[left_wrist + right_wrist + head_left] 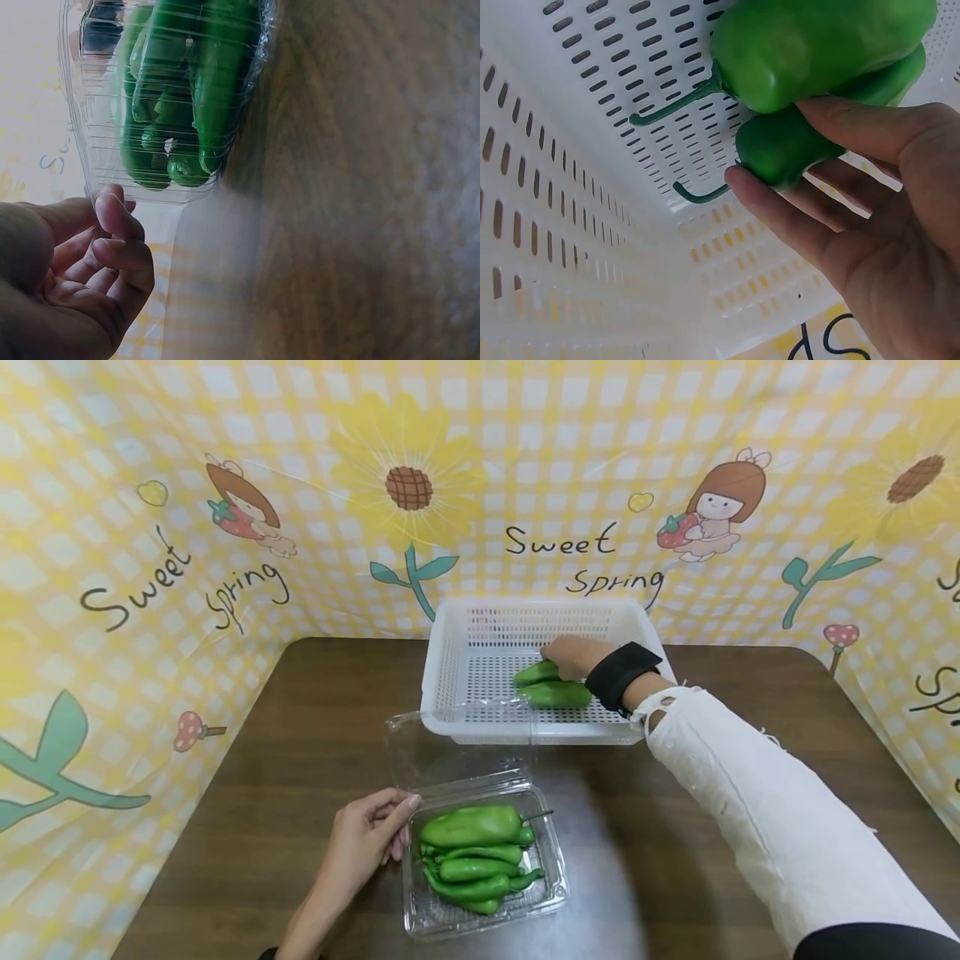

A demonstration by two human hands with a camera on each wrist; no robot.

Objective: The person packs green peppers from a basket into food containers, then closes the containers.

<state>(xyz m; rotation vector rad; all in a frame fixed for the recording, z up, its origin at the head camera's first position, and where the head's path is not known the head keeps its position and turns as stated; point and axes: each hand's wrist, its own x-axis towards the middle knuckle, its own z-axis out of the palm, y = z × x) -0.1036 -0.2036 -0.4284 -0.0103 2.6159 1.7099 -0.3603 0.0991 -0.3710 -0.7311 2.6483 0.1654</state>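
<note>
In the white basket, my right hand holds a green pepper between thumb and fingers; its curved stem points away from the palm. A second, larger green pepper lies right beside it on the basket floor. My left hand pinches the left rim of a clear plastic clamshell box with thumb and fingertips. Several green peppers lie in that box, a fat one at the back and slimmer ones in front. Its transparent lid is folded back, leaning toward the basket.
The white perforated basket stands at the back of the dark wooden table, just behind the box lid. A yellow checked cloth with flowers and lettering hangs behind and along both sides.
</note>
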